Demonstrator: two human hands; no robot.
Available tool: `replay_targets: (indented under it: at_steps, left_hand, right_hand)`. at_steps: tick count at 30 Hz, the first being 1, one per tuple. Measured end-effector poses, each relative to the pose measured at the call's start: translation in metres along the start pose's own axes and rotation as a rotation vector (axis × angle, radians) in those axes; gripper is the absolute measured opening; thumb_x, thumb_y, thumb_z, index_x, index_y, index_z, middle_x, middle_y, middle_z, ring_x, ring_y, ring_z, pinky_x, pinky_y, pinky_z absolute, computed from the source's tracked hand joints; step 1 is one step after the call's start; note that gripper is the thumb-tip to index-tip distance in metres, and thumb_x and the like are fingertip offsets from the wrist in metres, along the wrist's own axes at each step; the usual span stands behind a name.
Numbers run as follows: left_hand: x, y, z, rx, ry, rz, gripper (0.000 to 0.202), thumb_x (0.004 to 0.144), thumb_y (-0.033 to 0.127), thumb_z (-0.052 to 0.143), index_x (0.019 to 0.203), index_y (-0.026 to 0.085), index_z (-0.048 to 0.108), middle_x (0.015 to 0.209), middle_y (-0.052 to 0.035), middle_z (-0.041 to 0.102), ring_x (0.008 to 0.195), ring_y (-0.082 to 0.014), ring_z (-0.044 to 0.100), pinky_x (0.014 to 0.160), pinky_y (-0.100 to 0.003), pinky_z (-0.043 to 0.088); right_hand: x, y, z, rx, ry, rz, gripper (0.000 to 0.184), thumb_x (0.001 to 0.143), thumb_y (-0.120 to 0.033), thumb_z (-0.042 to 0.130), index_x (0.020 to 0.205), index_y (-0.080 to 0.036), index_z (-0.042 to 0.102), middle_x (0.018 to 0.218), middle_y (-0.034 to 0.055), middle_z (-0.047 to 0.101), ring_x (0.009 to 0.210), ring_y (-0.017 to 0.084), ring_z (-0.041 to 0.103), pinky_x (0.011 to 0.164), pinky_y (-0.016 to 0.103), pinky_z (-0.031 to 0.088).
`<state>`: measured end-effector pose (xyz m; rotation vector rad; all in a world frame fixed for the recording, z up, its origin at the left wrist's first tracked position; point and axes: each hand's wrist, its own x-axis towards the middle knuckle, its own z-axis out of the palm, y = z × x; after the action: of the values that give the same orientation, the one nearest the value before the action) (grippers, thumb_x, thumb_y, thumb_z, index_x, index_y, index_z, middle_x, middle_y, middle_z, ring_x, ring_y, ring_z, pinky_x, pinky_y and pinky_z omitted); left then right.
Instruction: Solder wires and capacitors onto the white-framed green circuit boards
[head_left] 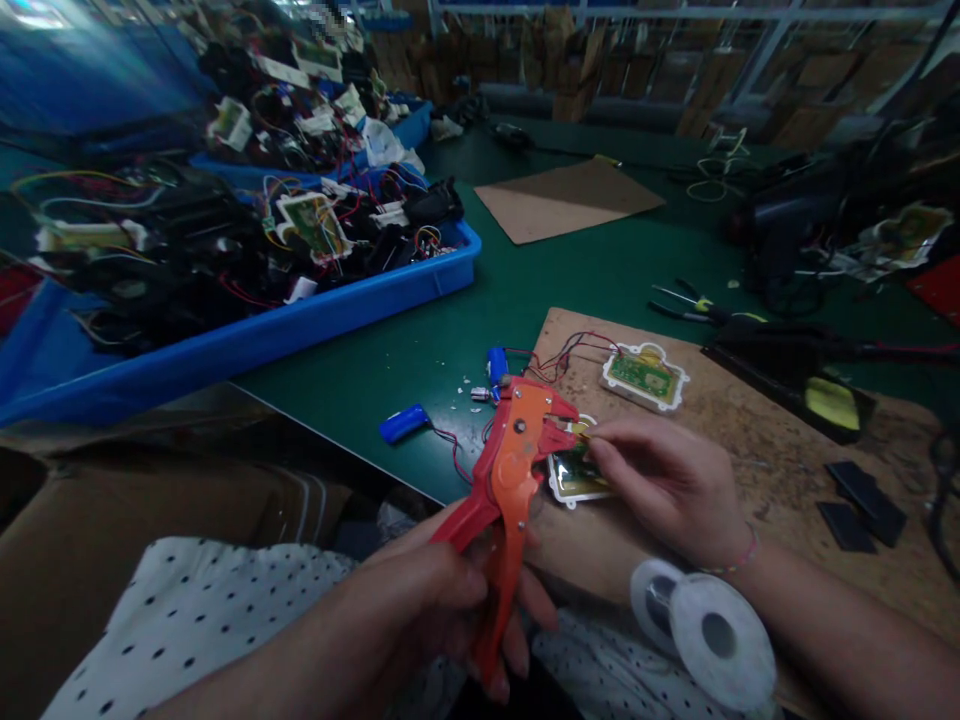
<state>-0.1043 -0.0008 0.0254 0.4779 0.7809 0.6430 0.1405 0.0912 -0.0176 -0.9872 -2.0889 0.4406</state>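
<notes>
Clasping wire strippers [516, 478] with left fingers [537, 602], pinching an apparent wire [583, 437] with right fingers [626, 432], perhaps risking tearing it from the near circuit board [574, 478] by overpulling.

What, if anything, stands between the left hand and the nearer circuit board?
Only the red-and-orange wire stripper that the left hand holds: its jaws overlap the upper part of the nearer circuit board in view. The right hand covers part of the board's right side. Nothing else visible stands in the way.

The clothing [225, 605] is white with black dots — and a thin pinkish band [742, 561] circles the right wrist [739, 535].
</notes>
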Motion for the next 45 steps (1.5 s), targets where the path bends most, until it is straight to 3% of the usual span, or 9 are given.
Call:
replay_targets:
  at_steps: [5, 11, 24, 29, 37, 42, 44, 45]
  left_hand:
    - [0.002, -0.002, 0.001, -0.066, 0.012, -0.04, 0.041, 0.08, 0.025, 0.055, 0.12, 0.014, 0.061, 0.098, -0.0152, 0.074, 0.073, -0.0178, 0.066, 0.063, -0.024, 0.052]
    - [0.006, -0.004, 0.0, -0.069, 0.065, -0.067, 0.03, 0.085, 0.028, 0.052, 0.109, 0.015, 0.063, 0.081, -0.0115, 0.073, 0.057, -0.0144, 0.063, 0.056, -0.023, 0.05]
    - [0.008, -0.006, -0.006, -0.035, 0.083, -0.1, 0.025, 0.086, 0.032, 0.055, 0.104, 0.015, 0.061, 0.074, -0.008, 0.068, 0.053, -0.0128, 0.058, 0.052, -0.022, 0.047]
    - [0.012, -0.011, -0.002, -0.069, 0.118, -0.075, 0.026, 0.082, 0.032, 0.056, 0.1, 0.014, 0.063, 0.064, -0.0037, 0.058, 0.05, -0.0111, 0.049, 0.048, -0.02, 0.039]
    - [0.017, -0.021, 0.0, -0.154, 0.031, -0.076, 0.017, 0.082, 0.032, 0.061, 0.087, 0.017, 0.056, 0.064, 0.0027, 0.046, 0.047, -0.0068, 0.036, 0.047, -0.019, 0.03]
    - [0.02, -0.029, 0.001, -0.106, 0.14, -0.075, 0.021, 0.085, 0.038, 0.061, 0.082, 0.02, 0.05, 0.052, 0.0076, 0.041, 0.036, -0.0048, 0.024, 0.037, -0.018, 0.02]
    - [0.021, -0.029, 0.002, -0.09, 0.169, -0.086, 0.021, 0.086, 0.039, 0.058, 0.082, 0.021, 0.049, 0.045, 0.0098, 0.036, 0.032, -0.0047, 0.017, 0.033, -0.018, 0.015]
    - [0.022, -0.028, 0.003, -0.076, 0.159, -0.068, 0.02, 0.085, 0.038, 0.058, 0.082, 0.021, 0.05, 0.046, 0.009, 0.037, 0.032, -0.0049, 0.021, 0.033, -0.017, 0.018]
  right_hand:
    - [0.0, 0.0, 0.0, -0.023, -0.042, -0.016, 0.015, 0.089, -0.019, 0.067, 0.102, -0.026, 0.066, 0.089, -0.002, 0.075, 0.075, 0.01, 0.07, 0.07, 0.022, 0.054]
    - [-0.002, -0.001, -0.001, -0.052, -0.063, 0.001, 0.018, 0.089, -0.02, 0.067, 0.105, -0.028, 0.065, 0.091, -0.0002, 0.076, 0.076, 0.014, 0.071, 0.069, 0.027, 0.055]
    - [0.0, -0.003, -0.002, -0.052, -0.083, -0.031, 0.018, 0.089, -0.018, 0.068, 0.105, -0.026, 0.065, 0.092, -0.0016, 0.076, 0.078, 0.01, 0.071, 0.072, 0.022, 0.053]
    - [0.001, -0.002, -0.002, -0.044, -0.106, -0.016, 0.016, 0.089, -0.019, 0.067, 0.103, -0.025, 0.065, 0.09, -0.0011, 0.075, 0.075, 0.011, 0.07, 0.069, 0.023, 0.052]
    - [0.003, -0.003, -0.002, -0.05, -0.073, -0.006, 0.009, 0.088, -0.02, 0.067, 0.097, -0.024, 0.067, 0.08, -0.0014, 0.073, 0.067, 0.01, 0.066, 0.063, 0.023, 0.049]
    - [0.003, -0.005, -0.001, -0.012, -0.064, 0.026, 0.005, 0.087, -0.02, 0.067, 0.092, -0.022, 0.068, 0.078, -0.001, 0.072, 0.066, 0.011, 0.065, 0.062, 0.023, 0.049]
    - [0.003, -0.006, 0.001, 0.035, -0.058, 0.096, 0.003, 0.088, -0.023, 0.067, 0.09, -0.022, 0.069, 0.077, -0.0006, 0.072, 0.065, 0.011, 0.065, 0.061, 0.023, 0.049]
    - [0.004, -0.006, 0.003, 0.074, -0.05, 0.146, 0.004, 0.088, -0.024, 0.067, 0.089, -0.021, 0.069, 0.075, -0.0004, 0.071, 0.064, 0.011, 0.065, 0.059, 0.023, 0.05]
